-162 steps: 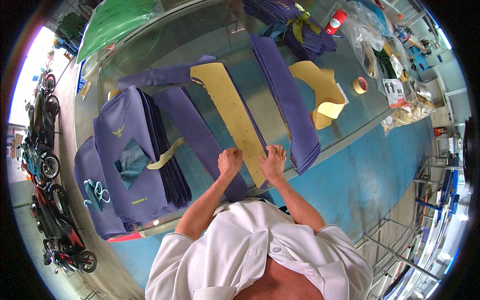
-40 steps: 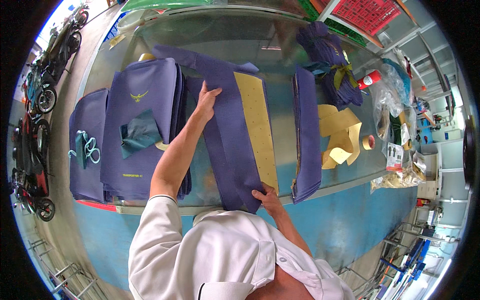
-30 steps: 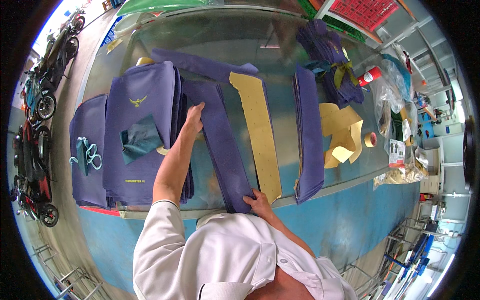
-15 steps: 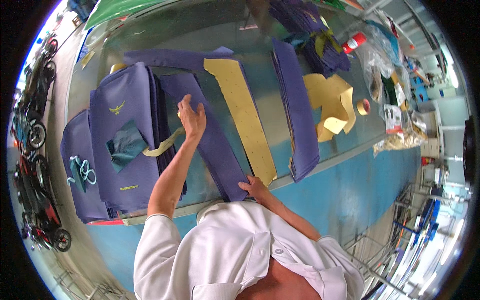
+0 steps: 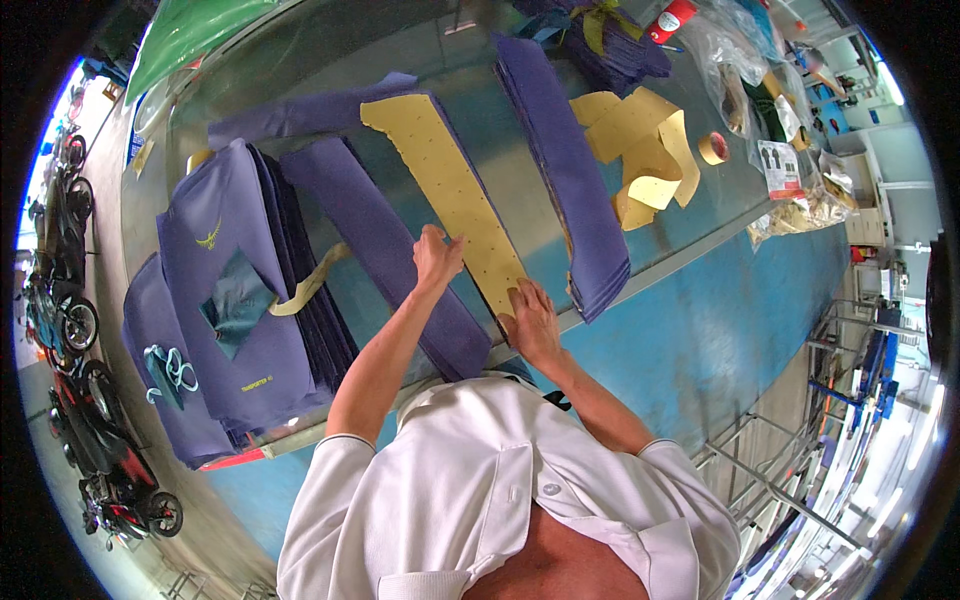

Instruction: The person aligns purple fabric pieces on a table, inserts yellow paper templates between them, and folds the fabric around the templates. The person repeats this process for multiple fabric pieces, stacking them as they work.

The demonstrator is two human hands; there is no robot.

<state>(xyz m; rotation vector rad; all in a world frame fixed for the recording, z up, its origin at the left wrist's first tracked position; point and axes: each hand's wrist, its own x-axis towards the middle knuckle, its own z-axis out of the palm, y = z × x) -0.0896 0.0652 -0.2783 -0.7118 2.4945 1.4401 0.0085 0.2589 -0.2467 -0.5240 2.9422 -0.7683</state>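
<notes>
A long yellow dotted strip lies on the table with a purple edge showing along its right side. My left hand is at the strip's left edge, fingers curled closed; whether they pinch anything is hidden. On the strip's near end rests my right hand, its fingers stretched out and its thumb apart. Left of it lies a flat purple strip, and to the right is a stack of purple strips. Purple shaped panels with a yellow bird-like mark are piled on the left, under a dark teal patch.
Crumpled yellow sheet pieces and a tape roll lie on the right. Beyond them are a red can and clear plastic bags. Another purple strip crosses the far side. Motorcycles stand at far left.
Both hands have left the purple strip for the yellow dotted one. My left hand moved right and nearer, its fingers curling; my right hand moved onto the yellow strip's near end. The view shifted.
</notes>
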